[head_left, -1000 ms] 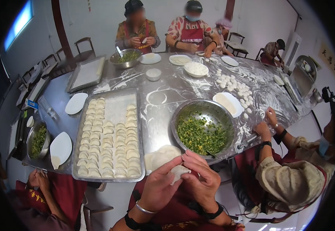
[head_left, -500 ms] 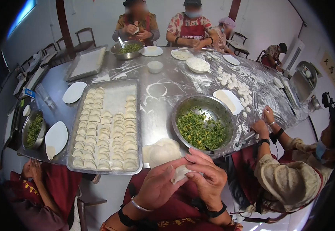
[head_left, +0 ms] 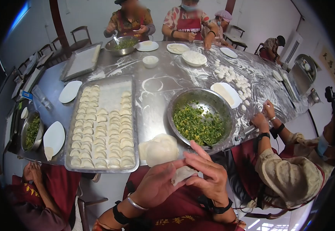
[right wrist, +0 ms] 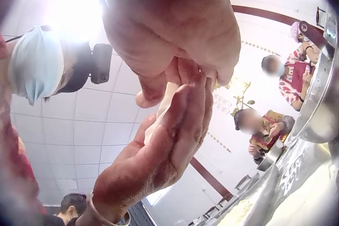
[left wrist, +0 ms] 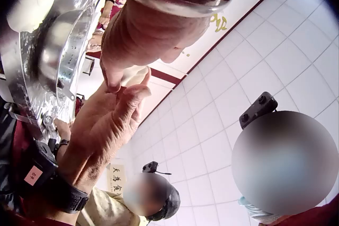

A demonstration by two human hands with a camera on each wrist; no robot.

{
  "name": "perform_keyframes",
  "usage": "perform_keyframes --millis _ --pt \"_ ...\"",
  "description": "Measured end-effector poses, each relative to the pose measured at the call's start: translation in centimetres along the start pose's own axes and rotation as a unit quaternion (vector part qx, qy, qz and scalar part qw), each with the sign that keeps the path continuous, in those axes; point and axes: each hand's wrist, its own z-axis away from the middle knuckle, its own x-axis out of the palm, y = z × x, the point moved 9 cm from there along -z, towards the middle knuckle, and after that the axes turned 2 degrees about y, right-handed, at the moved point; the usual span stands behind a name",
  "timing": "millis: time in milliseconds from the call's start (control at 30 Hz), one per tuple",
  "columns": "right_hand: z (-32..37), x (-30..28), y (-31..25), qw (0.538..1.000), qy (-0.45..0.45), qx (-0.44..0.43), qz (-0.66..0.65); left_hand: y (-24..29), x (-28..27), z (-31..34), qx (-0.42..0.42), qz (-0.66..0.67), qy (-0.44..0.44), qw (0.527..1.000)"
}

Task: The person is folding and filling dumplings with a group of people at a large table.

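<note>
In front of my apron, both hands hold one white dumpling. My left hand cradles it along its fingers, thumb close to the near side. My right hand pinches its right edge between thumb and fingers. From the right wrist view, the pale dough shows as a folded strip against the left fingers; the left wrist view shows a bit of dough between the hands. Overlapping round wrappers lie on the table just beyond my hands. Behind them stands a steel bowl of chopped green filling.
A metal tray with rows of dumplings lies left of the wrappers. White plates, a second filling bowl and floured dough pieces are spread over the steel table. People sit around it, one with a rolling pin at right.
My right fingers have shifted along the dumpling's edge and are now more spread and raised. The dumpling stays between both hands. The head view has tilted slightly, moving the table up.
</note>
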Motion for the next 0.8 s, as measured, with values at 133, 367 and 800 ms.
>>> perform_keyframes --millis 133,367,800 --pt "0.0 0.2 -0.6 0.994 -0.053 -0.078 0.05 -0.4 0.3 0.1 -0.021 -0.015 0.005 1.0" --pt "0.7 0.0 0.0 0.989 -0.091 -0.105 0.06 -0.6 0.9 -0.3 -0.057 -0.03 0.0 0.998" --pt "1.0 1.1 0.0 0.969 -0.188 -0.134 0.083 -1.7 0.5 -1.0 -0.076 -0.062 -0.031 0.995"
